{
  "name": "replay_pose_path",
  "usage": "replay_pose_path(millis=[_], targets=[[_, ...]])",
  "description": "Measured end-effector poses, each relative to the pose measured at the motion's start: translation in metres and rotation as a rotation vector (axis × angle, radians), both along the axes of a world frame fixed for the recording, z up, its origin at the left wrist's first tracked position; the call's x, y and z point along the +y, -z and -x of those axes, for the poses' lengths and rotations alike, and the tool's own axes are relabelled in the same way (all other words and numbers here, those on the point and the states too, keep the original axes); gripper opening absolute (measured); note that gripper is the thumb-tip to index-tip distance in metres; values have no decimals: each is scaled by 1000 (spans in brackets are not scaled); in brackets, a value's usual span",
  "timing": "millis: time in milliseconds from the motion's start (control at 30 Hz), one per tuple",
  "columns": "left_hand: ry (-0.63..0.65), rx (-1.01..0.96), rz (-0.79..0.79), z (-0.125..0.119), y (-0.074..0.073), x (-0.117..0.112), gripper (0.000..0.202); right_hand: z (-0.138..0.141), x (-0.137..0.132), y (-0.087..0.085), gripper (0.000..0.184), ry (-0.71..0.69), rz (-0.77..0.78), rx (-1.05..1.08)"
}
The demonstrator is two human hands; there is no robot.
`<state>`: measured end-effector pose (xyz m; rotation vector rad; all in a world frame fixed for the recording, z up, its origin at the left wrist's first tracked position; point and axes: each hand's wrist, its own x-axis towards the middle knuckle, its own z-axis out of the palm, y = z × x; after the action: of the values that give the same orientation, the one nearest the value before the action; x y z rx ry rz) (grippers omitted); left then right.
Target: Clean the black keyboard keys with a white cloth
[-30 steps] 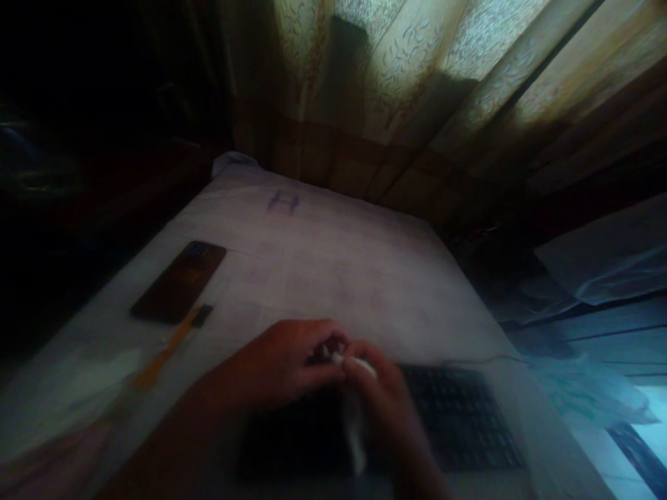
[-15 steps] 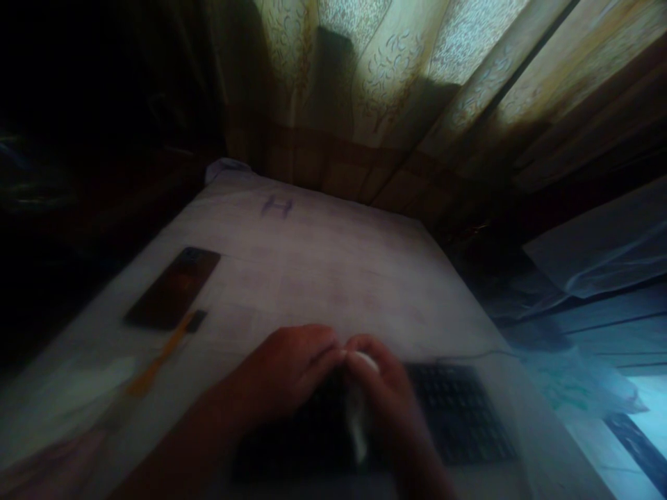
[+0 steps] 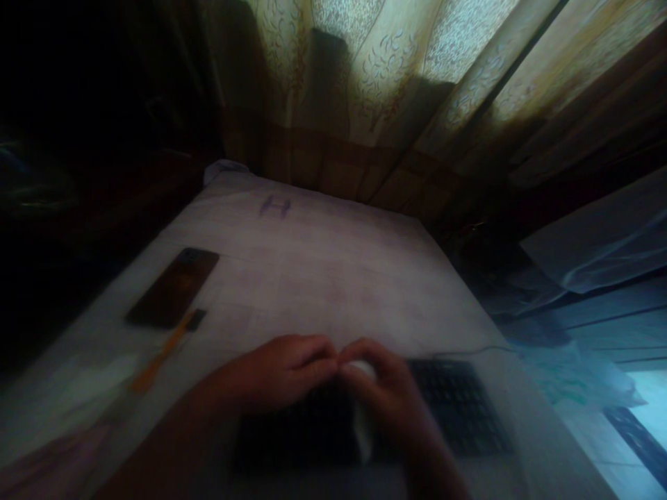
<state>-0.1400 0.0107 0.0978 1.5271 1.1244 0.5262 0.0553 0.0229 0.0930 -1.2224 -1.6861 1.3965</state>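
A black keyboard [image 3: 463, 403] lies at the near side of the table, with both hands above it. My right hand [image 3: 383, 385] is closed around a crumpled white piece of tissue or cloth [image 3: 363, 434]; one end hangs below the palm and a rounded bit shows between thumb and forefinger. My left hand [image 3: 292, 371] has thumb and fingers pressed together, its fingertips touching those of the right. Whatever is pinched between the left fingertips is hidden. The picture is dark and blurred.
A dark phone [image 3: 174, 288] lies at the left of the cloth-covered table [image 3: 333, 264]. Beside it is an orange-handled brush-like tool [image 3: 161, 357] with a black end. A thin cable [image 3: 472, 351] runs right from the keyboard. Patterned curtains [image 3: 385, 76] hang behind.
Both hands have sunk slightly toward me, fingertips still together. The white piece's hanging end has shifted a little to the right. The other things lie as before.
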Motion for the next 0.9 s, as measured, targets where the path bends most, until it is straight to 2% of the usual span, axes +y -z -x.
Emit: replay_pose_path(millis=[167, 267, 433, 600, 667, 733, 833, 900], targets=[[46, -57, 85, 1, -1, -2, 33, -1, -2, -3, 11, -69, 21, 36], [7, -43, 0, -2, -2, -2, 30, 0, -4, -4, 12, -41, -17, 10], [-107, -11, -233, -14, -8, -5, 31, 3, -10, -8, 13, 40, -244, -27], [-268, -31, -285, -27, -10, -19, 38, 4, -21, -11, 13, 31, -469, -42], [-331, -81, -254, -30, -6, -27, 40, 4, -26, -10, 15, 28, -559, -73], [-389, -162, -155, -31, 1, -35, 42, 4, -31, -7, 15, 8, -657, -122], [-476, -302, 170, -32, 13, -46, 47, 4, -38, -1, 19, -47, -815, -245], [-478, -325, 269, -32, 18, -52, 50, 4, -43, 2, 24, -89, -908, -338]])
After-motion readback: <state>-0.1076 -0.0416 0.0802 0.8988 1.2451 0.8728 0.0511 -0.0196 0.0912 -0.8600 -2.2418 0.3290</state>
